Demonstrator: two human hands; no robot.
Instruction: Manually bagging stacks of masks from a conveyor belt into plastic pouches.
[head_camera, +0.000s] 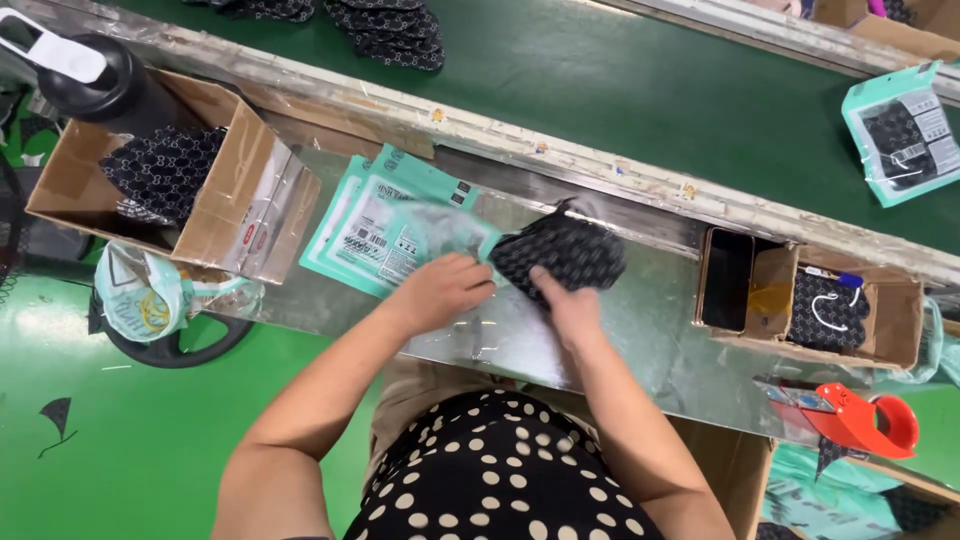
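Note:
A folded black patterned cloth (565, 250) lies on the shiny metal worktop (650, 330), its near end partly inside the mouth of a clear-fronted teal pouch (440, 240). My left hand (440, 292) grips the pouch's open edge. My right hand (562, 300) presses on the cloth's near edge, fingers curled on it. A stack of more teal pouches (365, 225) lies just left of the held one.
A cardboard box (215, 215) with more black patterned cloths stands at left, beside a black bottle (95, 85). Small cardboard box (880, 320) with a phone and cloth at right. Red tape dispenser (860, 418) near right. Green conveyor belt (640, 90) beyond carries cloths and a packed pouch (900, 135).

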